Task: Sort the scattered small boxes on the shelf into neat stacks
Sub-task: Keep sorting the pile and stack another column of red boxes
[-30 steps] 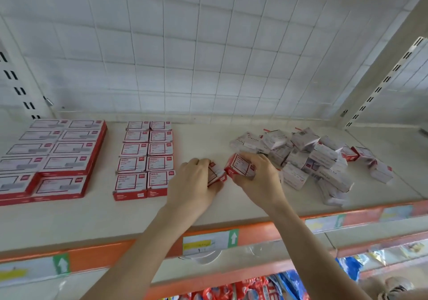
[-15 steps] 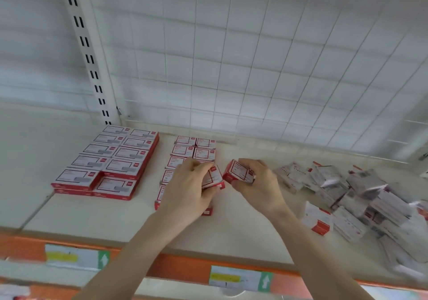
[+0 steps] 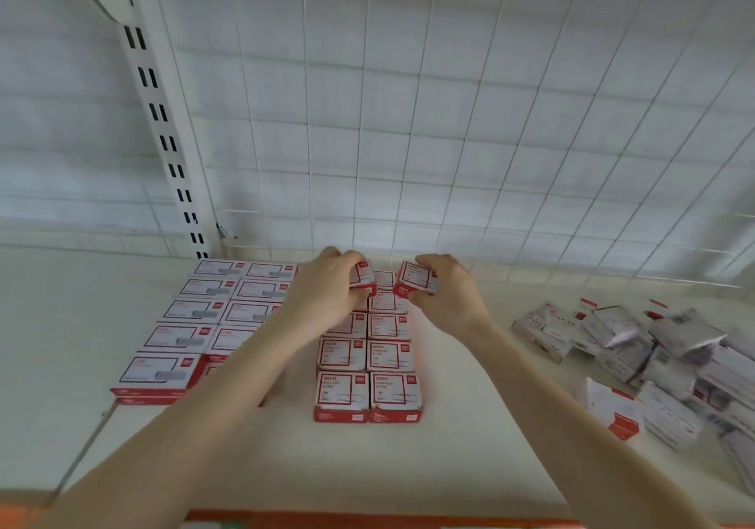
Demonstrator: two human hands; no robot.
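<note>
Small boxes (image 3: 414, 279), one pinched in the curled fingers of each hand. The left hand (image 3: 322, 295) and right hand (image 3: 449, 299) have carried them from the front of the shelf (image 3: 470, 447) to the rear of the two-column stack (image 3: 367, 365), so placement looks imminent. The back grid (image 3: 449, 120) stands close behind and larger boxes (image 3: 204, 324) crowd the left. Bare shelf separates the stack from the scattered pile (image 3: 653, 348).

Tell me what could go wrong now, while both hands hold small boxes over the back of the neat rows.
1. The left hand and right hand grip small boxes close together over the neat rows; setting them down crookedly could push aligned boxes askew.
2. The left forearm passes over the larger boxes and might nudge them.
</note>
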